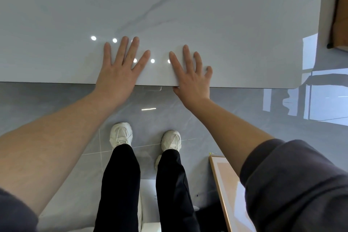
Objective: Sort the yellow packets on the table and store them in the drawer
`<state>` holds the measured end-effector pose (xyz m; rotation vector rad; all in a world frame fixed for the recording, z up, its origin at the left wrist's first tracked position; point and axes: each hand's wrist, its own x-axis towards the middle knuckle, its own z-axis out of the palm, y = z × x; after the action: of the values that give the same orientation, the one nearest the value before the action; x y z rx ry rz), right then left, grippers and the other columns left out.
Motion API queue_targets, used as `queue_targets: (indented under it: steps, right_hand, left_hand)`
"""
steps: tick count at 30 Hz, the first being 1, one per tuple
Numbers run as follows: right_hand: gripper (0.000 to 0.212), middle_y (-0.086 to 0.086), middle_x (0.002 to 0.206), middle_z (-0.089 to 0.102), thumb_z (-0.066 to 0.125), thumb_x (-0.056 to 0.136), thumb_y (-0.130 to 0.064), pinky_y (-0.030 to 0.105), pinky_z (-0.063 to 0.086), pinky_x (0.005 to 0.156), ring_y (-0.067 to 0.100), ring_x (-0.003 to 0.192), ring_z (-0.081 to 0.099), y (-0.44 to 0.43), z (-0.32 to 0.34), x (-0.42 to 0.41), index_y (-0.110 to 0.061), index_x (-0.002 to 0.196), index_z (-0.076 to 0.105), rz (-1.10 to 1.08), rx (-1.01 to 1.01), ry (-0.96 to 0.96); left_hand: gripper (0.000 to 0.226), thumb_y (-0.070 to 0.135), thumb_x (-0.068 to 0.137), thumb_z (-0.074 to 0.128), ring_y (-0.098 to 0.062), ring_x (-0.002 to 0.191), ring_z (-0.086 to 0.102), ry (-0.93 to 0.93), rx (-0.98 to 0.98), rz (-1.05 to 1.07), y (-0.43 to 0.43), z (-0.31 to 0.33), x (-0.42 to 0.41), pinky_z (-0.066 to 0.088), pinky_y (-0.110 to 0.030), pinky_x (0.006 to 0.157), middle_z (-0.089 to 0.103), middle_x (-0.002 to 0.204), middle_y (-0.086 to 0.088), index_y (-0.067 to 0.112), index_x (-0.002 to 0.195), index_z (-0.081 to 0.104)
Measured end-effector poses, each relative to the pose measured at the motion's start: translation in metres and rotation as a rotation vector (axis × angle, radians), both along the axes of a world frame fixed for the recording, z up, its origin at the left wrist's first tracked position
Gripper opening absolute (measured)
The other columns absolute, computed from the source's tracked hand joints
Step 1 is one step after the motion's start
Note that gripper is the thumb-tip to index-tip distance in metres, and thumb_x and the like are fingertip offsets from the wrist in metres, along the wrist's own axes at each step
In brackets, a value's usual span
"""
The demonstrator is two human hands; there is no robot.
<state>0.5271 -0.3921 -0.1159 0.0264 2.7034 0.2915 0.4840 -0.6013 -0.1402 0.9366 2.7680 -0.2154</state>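
Observation:
My left hand (120,69) lies flat, palm down, on the front edge of the glossy white marble table (188,15), fingers spread. My right hand (192,79) lies flat beside it, fingers apart, with its thumb at the table's edge. Neither hand holds anything. No yellow packets are in view. Just under the table edge between my hands, a small pale handle-like piece (152,88) shows; whether it belongs to the drawer I cannot tell.
A wooden object (339,15) stands past the table's right edge. On the grey tiled floor lie a wood-framed panel (222,184) at lower right and a white box (148,194) between my legs. My white shoes (120,133) stand below the table edge.

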Motion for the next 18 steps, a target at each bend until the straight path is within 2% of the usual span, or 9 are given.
queue_targets:
  steps: [4,9,18]
  right_hand:
    - [0.107,0.006,0.161,-0.014,0.069,0.083,-0.035,0.071,0.019,0.105,0.038,0.148,-0.006,0.000,-0.008,-0.001,-0.036,0.150,-0.014,-0.012,-0.005,0.020]
    - [0.105,0.009,0.162,-0.008,0.067,0.082,-0.019,0.073,0.022,0.103,0.041,0.147,-0.001,-0.001,-0.015,-0.001,-0.034,0.152,-0.010,-0.004,0.024,0.077]
    - [0.098,0.011,0.162,-0.009,0.057,0.085,-0.008,0.073,0.022,0.102,0.043,0.146,-0.001,-0.002,-0.016,-0.001,-0.031,0.152,-0.010,0.015,0.034,0.074]
  left_hand:
    - [0.092,0.002,0.085,0.054,-0.043,0.145,-0.004,-0.001,0.092,0.004,0.001,-0.003,-0.002,0.008,-0.067,0.111,-0.009,0.158,-0.022,0.017,0.152,-0.007]
    - [0.090,0.002,0.087,0.052,-0.044,0.145,-0.006,0.004,0.104,0.018,0.002,-0.004,-0.001,0.007,-0.067,0.110,-0.012,0.158,-0.022,0.016,0.153,-0.008]
    - [0.090,-0.001,0.086,0.049,-0.045,0.144,-0.009,0.000,0.114,0.028,0.003,-0.006,0.000,0.004,-0.068,0.110,-0.014,0.157,-0.024,0.016,0.153,-0.009]
